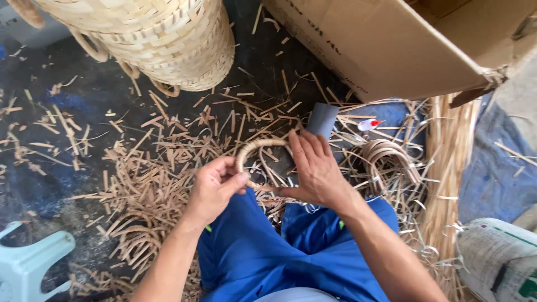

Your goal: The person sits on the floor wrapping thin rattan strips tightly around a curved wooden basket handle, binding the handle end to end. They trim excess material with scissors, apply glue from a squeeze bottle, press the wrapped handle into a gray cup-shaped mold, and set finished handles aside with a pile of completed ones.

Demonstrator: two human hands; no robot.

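while both hands grip the cane loop (253,150) | left hand (215,187) pinching | right hand (316,170) clasping | loop bent, ends seemingly unjoined

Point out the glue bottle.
In the head view, the glue bottle lies on the floor scraps right of the grey tube, below the cardboard box, beyond the right hand.

A curved cane handle (254,150) sits at the centre, the left hand (215,187) on its near left end and the right hand (316,170) on its right side. Just beyond the right hand stands a short tube (323,119), with a small glue bottle (369,124) to its right. A woven basket (168,39) lies far left, a cardboard box (391,45) far right. A bundle of bent handles (389,156) lies right of the hands, a plastic stool (28,265) near left and a sack (498,260) near right.
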